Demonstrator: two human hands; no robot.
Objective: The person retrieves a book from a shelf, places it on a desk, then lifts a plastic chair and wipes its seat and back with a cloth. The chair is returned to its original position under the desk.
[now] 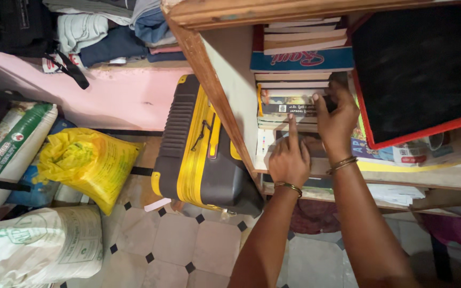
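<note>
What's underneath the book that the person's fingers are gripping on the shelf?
Under the gripped book, more stacked books show their edges. The left hand and right hand cover the stack's lower part, so its bottom is hidden.

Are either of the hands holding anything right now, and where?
Right hand grips the dark-spined book at its spine's right end, in the shelf stack. Left hand holds nothing, only pointing at it.

A home, likely a storeroom corner: a wooden shelf [225,80] crammed with stacked books [297,58], folded clothes [108,26] piled on a pink ledge, a yellow suitcase [201,149] and grain sacks [38,245] (one bright yellow) on tiled floor [177,250].
</note>
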